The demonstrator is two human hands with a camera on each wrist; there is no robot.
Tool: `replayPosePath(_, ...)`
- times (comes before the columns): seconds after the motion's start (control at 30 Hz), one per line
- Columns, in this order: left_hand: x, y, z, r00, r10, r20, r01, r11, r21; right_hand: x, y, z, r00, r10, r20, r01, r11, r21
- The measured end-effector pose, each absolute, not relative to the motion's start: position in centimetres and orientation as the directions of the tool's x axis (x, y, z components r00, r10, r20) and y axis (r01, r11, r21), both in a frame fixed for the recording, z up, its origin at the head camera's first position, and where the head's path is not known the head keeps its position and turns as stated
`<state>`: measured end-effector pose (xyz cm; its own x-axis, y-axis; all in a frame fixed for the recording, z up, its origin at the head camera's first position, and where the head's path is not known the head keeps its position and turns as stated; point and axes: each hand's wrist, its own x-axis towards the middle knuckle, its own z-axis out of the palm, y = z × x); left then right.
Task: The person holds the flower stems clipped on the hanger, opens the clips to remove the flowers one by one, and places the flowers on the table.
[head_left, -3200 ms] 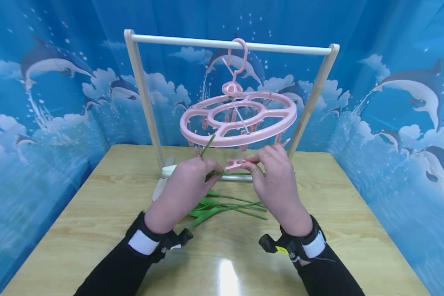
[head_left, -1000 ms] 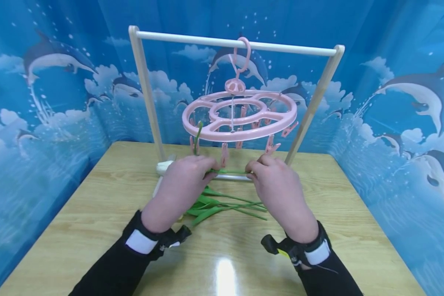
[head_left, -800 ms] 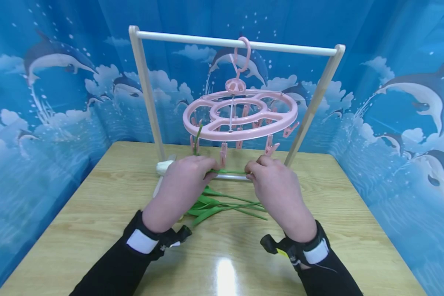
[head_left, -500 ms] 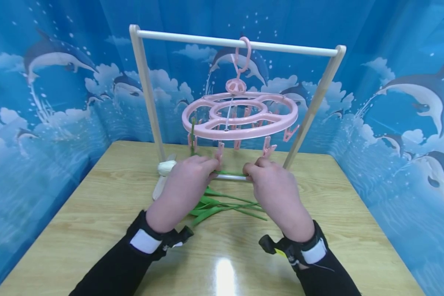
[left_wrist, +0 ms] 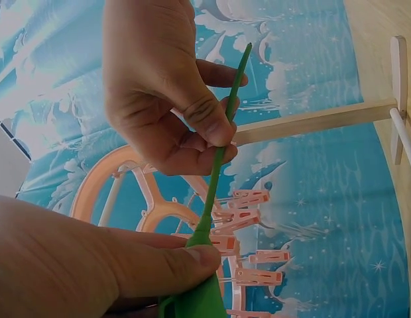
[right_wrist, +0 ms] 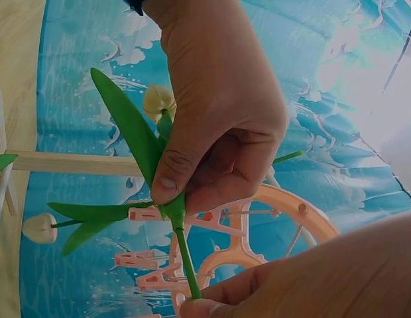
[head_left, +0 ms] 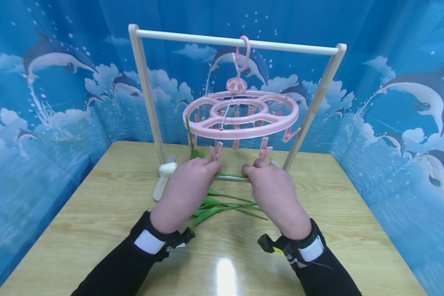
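Note:
A pale-budded tulip (right_wrist: 132,126) is stretched between both hands, lying roughly level below the hanger's rim. My left hand (head_left: 186,187) pinches it at the leaf base. My right hand (head_left: 275,191) pinches its thin stem, between finger and thumb. The white bud (head_left: 168,169) shows left of the left hand. Just above the hands hang pink clothespins (head_left: 216,151) from the round pink clip hanger (head_left: 240,133). A second tulip (right_wrist: 41,228) hangs bud down from the hanger, its stem (head_left: 189,131) sticking up by the left rim.
More tulips with green stems (head_left: 240,205) lie on the wooden table (head_left: 222,242) under the hands. The hanger hooks over the white bar of a wooden stand (head_left: 144,86). A blue dolphin curtain (head_left: 59,164) encloses the sides and back.
At 3.2 s ago the right hand pinched a clothespin; it has let go and now pinches the stem. The hanger has turned, carrying the front clothespins leftward toward the left hand.

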<state>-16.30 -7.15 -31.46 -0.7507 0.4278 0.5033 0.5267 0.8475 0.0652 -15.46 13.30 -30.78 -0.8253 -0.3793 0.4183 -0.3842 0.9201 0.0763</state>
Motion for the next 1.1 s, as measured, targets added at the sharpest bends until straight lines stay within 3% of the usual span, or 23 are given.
replayPosePath(1.1, -17.5, -6.6, -32.6, -0.788, 0.439, 0.432, 0.498, 0.867, 0.028, -16.9, 12.9, -32.4, -0.845, -0.400, 0.355, -0.410, 0.911, 0.051)
